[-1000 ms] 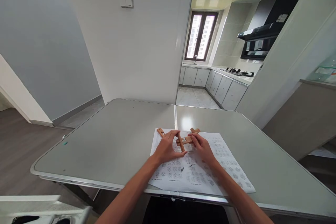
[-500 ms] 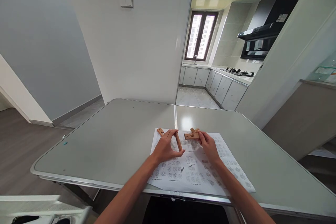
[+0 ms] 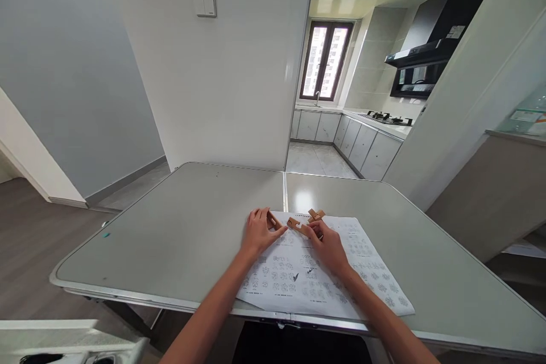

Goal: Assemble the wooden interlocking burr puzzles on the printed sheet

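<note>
Lying at worktop [image 3: 183, 233]'s near edge: one sheet [image 3: 277, 287] | one block cross [image 3: 316, 215] | left hand [image 3: 256, 234] grips one bar [image 3: 273, 220]; right hand [image 3: 329, 247], one notched block [image 3: 294, 223]

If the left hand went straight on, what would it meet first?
Probably the wall; from the left hand, holding a block, the way over the table looks free, though depth is unclear.
</note>
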The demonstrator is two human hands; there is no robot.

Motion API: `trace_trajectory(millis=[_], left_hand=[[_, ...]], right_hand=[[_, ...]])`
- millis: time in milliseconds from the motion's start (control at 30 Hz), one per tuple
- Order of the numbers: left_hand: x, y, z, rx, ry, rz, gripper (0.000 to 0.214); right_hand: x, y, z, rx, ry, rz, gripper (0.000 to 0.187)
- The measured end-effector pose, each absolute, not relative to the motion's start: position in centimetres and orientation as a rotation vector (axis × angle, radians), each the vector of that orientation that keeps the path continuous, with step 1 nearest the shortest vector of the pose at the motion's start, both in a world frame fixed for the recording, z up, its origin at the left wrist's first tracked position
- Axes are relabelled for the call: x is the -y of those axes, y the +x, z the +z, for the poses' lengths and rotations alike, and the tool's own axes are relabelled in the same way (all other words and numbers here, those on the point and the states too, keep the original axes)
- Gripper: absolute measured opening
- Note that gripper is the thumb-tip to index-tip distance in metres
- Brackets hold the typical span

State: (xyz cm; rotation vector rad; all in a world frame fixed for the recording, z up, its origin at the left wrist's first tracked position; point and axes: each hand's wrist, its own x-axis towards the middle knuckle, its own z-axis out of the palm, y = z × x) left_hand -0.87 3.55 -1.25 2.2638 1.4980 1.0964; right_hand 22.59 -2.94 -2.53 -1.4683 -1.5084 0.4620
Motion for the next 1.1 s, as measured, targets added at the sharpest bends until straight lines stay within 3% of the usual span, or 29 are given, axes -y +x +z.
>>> trace_trajectory(millis=[267,767,1100], left_hand=[[-4.1,-1.0,-1.9,-1.518,2.296,1.075,0.07],[-3.9,-0.9,-2.4,-1.282,2.394,1.013,0.071],[-3.2,-0.7,-1.6,-1.125,2.38,0.978,0.076]], right_hand=[[2.8,22.4,-3.0,1.726,-1.492,0.478,0.037],[3.0,22.5,-3.0,1.836,-1.485,0.41,0.047],[3.3,22.5,-2.7,1.98,-1.462,0.368,0.042]])
